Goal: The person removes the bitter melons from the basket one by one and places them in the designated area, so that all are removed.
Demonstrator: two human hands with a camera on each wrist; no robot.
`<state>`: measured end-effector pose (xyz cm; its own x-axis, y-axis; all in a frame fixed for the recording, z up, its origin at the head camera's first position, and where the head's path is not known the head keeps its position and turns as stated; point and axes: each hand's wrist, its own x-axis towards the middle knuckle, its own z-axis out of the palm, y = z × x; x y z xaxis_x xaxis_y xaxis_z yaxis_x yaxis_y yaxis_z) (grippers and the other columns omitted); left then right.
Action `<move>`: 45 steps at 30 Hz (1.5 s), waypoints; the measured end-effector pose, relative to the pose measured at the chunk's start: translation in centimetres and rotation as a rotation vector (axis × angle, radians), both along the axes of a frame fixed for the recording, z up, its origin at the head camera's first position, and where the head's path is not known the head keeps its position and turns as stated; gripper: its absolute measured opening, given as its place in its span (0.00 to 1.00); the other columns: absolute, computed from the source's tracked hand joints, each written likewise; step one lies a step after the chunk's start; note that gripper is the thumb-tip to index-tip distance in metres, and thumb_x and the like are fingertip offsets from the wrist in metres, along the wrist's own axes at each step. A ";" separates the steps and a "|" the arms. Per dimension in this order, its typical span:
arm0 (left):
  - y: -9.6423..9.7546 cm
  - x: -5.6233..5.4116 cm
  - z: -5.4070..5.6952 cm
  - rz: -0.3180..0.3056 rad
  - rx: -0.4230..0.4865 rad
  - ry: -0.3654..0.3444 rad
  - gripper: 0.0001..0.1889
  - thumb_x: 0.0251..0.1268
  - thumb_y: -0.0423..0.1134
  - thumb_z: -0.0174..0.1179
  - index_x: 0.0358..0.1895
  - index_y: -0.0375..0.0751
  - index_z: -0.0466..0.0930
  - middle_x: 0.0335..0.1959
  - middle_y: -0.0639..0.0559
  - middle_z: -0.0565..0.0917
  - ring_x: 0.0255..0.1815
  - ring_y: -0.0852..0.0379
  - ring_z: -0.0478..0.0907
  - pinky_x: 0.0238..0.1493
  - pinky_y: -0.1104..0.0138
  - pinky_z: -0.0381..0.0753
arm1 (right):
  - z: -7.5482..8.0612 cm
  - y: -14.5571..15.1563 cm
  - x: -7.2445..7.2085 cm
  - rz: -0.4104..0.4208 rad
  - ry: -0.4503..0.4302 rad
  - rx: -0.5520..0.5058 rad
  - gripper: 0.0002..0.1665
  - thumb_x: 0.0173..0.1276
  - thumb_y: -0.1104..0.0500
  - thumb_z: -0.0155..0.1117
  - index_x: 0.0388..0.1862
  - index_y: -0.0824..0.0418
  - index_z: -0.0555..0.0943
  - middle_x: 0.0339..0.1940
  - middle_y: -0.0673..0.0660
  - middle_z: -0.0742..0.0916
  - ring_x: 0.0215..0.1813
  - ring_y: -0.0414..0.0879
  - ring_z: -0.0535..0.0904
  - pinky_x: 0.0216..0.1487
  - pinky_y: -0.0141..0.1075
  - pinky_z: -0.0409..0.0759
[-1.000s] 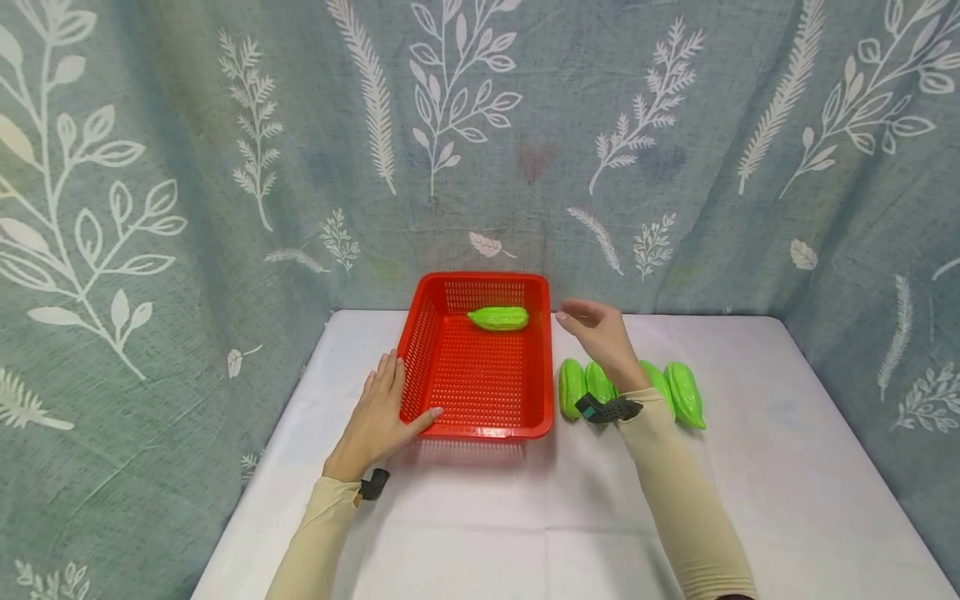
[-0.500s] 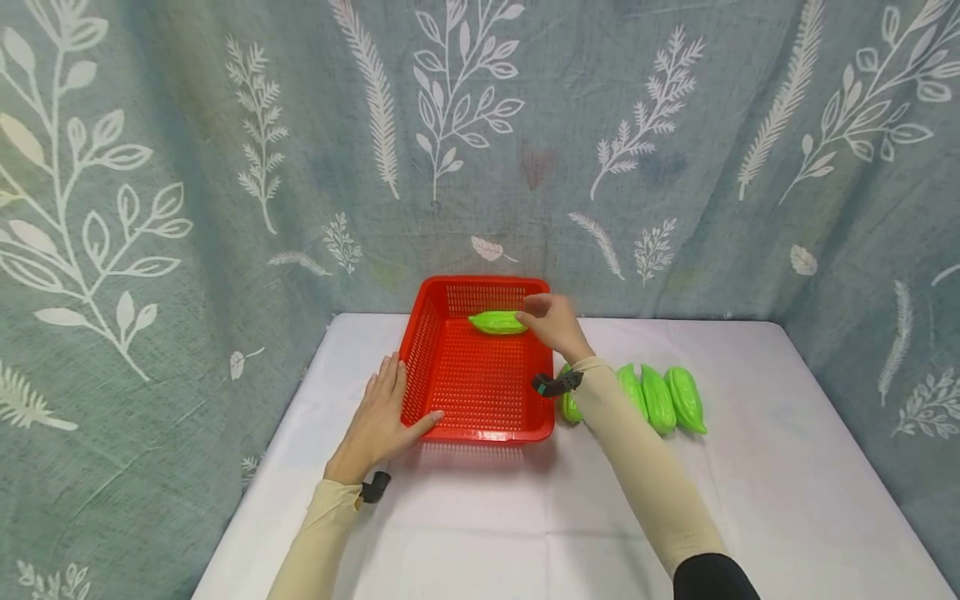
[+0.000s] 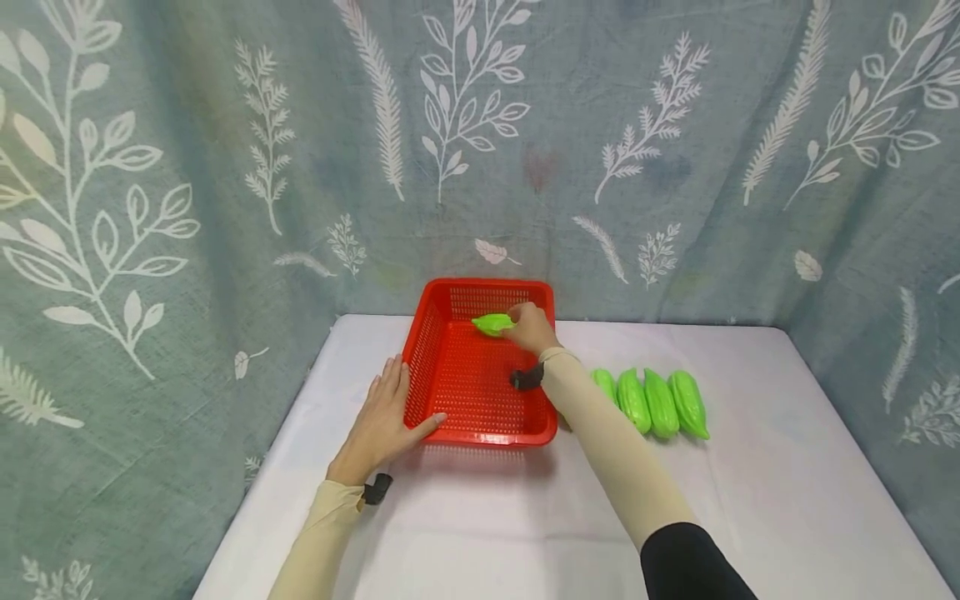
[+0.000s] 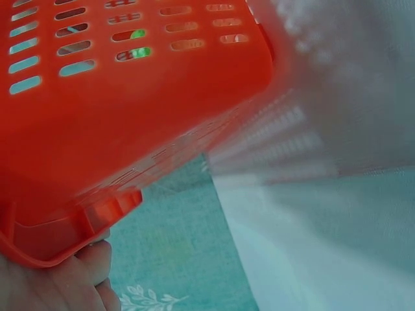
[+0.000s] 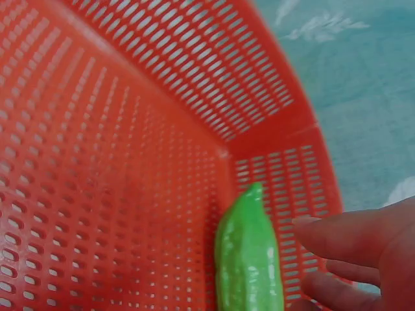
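A bright green bitter melon (image 3: 491,324) with a pointed tip lies in the far part of the red plastic basket (image 3: 480,437). My right hand (image 3: 532,329) is inside the basket and covers the melon's right end in the head view. In the right wrist view, the thumb and fingers (image 5: 343,236) are spread beside the bitter melon (image 5: 249,259), not wrapped round it. My left hand (image 3: 378,417) rests against the basket's near left corner. Its fingers lie straight along the left side, the thumb over the front rim.
Several more green bitter melons (image 3: 660,404) lie in a row on the white tablecloth (image 3: 787,467), right of the basket; my right forearm partly hides the row. A patterned grey-green curtain (image 3: 465,225) hangs behind the table and at both sides.
My right hand has moved left and down from above the row of melons, over the basket's right rim, to the melon inside. My left hand has stayed at the basket's corner.
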<state>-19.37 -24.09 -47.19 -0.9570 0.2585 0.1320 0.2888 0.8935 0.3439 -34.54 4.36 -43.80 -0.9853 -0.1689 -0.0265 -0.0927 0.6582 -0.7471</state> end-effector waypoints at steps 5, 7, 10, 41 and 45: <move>-0.1 0.3 -0.2 0.009 -0.013 -0.005 0.62 0.64 0.76 0.54 0.83 0.29 0.43 0.87 0.37 0.40 0.89 0.39 0.37 0.86 0.44 0.44 | -1.1 -0.8 -0.9 0.010 0.032 0.031 0.30 0.66 0.63 0.71 0.65 0.72 0.79 0.65 0.67 0.84 0.69 0.60 0.80 0.72 0.51 0.78; -0.1 0.3 -0.3 0.009 -0.013 -0.003 0.62 0.64 0.76 0.55 0.83 0.28 0.43 0.87 0.36 0.41 0.88 0.38 0.38 0.86 0.43 0.44 | -1.3 -1.0 -1.4 0.007 0.048 0.047 0.30 0.65 0.64 0.71 0.65 0.73 0.79 0.66 0.67 0.84 0.71 0.60 0.78 0.72 0.51 0.78; -0.1 0.4 -0.3 0.005 -0.009 -0.001 0.62 0.64 0.76 0.55 0.83 0.28 0.43 0.87 0.36 0.41 0.88 0.38 0.39 0.86 0.42 0.45 | -1.6 -1.4 -1.9 0.004 0.068 0.083 0.30 0.64 0.66 0.71 0.65 0.73 0.80 0.66 0.67 0.84 0.71 0.60 0.78 0.72 0.51 0.78; 0.3 0.2 -0.2 0.018 -0.034 0.023 0.65 0.60 0.79 0.54 0.83 0.30 0.44 0.87 0.37 0.42 0.89 0.41 0.37 0.87 0.44 0.45 | -3.0 -1.6 -2.9 -0.061 0.117 0.347 0.13 0.61 0.65 0.72 0.45 0.66 0.86 0.59 0.67 0.82 0.52 0.60 0.86 0.55 0.53 0.87; 0.3 0.1 -0.2 0.019 -0.038 0.024 0.64 0.60 0.79 0.55 0.83 0.29 0.44 0.87 0.36 0.42 0.89 0.41 0.37 0.87 0.44 0.45 | -3.2 -1.8 -3.1 -0.062 0.121 0.363 0.13 0.62 0.65 0.70 0.46 0.65 0.86 0.57 0.67 0.83 0.51 0.60 0.87 0.52 0.55 0.88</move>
<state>-19.32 -23.83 -47.41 -0.9585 0.2455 0.1452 0.2793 0.9112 0.3030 -37.62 2.58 -46.97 -0.9930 -0.1096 0.0433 -0.1173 0.8850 -0.4505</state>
